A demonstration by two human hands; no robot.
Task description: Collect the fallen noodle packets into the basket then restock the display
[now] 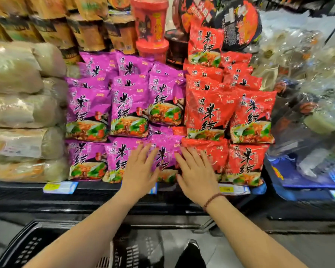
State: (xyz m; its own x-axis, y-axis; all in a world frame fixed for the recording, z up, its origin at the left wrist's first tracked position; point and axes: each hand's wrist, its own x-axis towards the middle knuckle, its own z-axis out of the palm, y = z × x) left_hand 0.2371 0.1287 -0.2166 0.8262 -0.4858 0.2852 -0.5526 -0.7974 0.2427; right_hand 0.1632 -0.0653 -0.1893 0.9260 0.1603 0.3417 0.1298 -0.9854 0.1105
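Purple noodle packets (pixel 128 105) fill the left half of the shelf display and red noodle packets (pixel 211 111) the right half, stacked in rows. My left hand (pixel 138 169) lies flat with fingers spread on a purple packet (pixel 164 151) in the bottom row. My right hand (pixel 196 175), a bead bracelet at its wrist, lies flat beside it, where that purple packet meets a red packet (pixel 214 151). Neither hand grips anything. A black plastic basket (pixel 27 246) stands on the floor below my arms; I see no packets in it.
Clear bags of pale noodles (pixel 21 113) are stacked to the left. Cup noodles (pixel 149 22) and bowls (pixel 238 24) stand above the packets. Clear bags (pixel 306 105) lie to the right. The black shelf edge (pixel 104 202) carries price tags (pixel 60 187). My shoe (pixel 191 248) is on the floor.
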